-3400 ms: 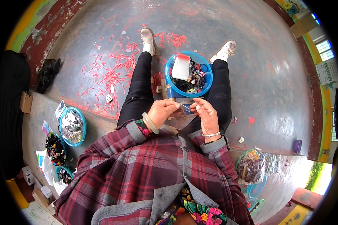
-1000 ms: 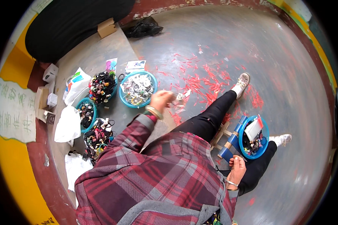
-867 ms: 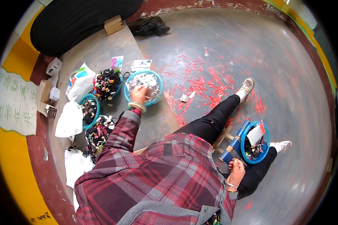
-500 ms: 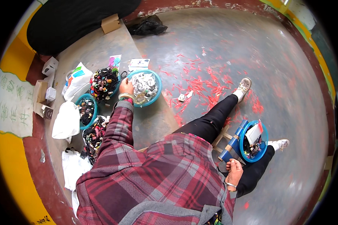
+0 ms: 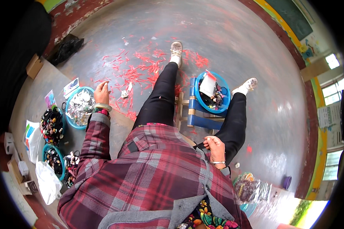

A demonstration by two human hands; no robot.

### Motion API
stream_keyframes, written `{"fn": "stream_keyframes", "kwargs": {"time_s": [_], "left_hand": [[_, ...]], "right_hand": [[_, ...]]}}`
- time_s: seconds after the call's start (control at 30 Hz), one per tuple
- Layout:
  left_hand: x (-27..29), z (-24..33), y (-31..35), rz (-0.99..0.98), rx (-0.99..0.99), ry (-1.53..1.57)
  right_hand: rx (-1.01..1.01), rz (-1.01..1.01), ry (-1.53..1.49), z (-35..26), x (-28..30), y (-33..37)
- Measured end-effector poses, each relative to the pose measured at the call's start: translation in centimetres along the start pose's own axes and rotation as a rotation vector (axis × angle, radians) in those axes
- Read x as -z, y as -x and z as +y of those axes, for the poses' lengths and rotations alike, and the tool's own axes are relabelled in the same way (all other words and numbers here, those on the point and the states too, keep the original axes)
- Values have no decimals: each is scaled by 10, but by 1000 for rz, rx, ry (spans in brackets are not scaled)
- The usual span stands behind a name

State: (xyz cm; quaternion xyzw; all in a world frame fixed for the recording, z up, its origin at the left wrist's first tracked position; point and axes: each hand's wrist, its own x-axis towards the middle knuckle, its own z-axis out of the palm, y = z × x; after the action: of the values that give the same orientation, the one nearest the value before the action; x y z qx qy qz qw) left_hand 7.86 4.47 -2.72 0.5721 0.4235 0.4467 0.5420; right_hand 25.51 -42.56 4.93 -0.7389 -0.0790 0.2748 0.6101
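Observation:
My left hand (image 5: pixel 101 93), a bangle at its wrist, is raised just right of a blue basin (image 5: pixel 77 127) full of small silvery and clear pieces. Its fingers are drawn together; whatever they may hold is too small to make out. Above my right thigh, my right hand (image 5: pixel 216 148) is closed in a pinch, with a thin dark strand beside its fingertips that I cannot name. Ahead of it, a blue basin (image 5: pixel 227 100) sits on a blue-strapped wooden stool (image 5: pixel 202 121). Inside lie dark, colourful small items and a white, red-edged packet (image 5: pixel 208 84).
At the left stand a container of black and coloured hair ties (image 5: pixel 52 124), another blue basin (image 5: pixel 46 149) and white bags (image 5: pixel 47 183). Red scraps (image 5: pixel 145 68) litter the floor ahead. A black bag (image 5: pixel 67 49) lies at far left; a bundle of clear-wrapped goods (image 5: pixel 252 189) is behind right.
My left hand has come up out of the basin of silvery pieces and moved to its right. The view has turned rightward. My right hand stays pinched near my right thigh.

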Motion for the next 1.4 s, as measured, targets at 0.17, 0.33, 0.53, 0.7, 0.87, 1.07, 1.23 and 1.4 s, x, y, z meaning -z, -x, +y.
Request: {"fn": "stream_keyframes", "kwargs": {"time_s": [0.17,0.33,0.53,0.7,0.87,1.07,1.23,1.4], "left_hand": [[-18,12,8,-149,49,2],[-29,12,16,-215,60,19],[-71,21,40,-386,48,3],[-107,14,62,-632,-192,-381],[-145,-4,82,-719,-434,-623],[-165,-14,92,-714,-323,-779],[-176,-1,92,-733,-282,-952],[-193,34,88,-815,-280,-1077]], "right_hand": [[-13,-49,63,1,3,17],[-50,-105,99,4,4,35],[-31,-136,119,6,9,49],[138,-248,496,-42,3,55],[193,-295,519,-48,4,46],[200,-293,534,-18,10,30],[175,-314,445,-13,11,22],[229,-316,463,-9,13,21]]}}
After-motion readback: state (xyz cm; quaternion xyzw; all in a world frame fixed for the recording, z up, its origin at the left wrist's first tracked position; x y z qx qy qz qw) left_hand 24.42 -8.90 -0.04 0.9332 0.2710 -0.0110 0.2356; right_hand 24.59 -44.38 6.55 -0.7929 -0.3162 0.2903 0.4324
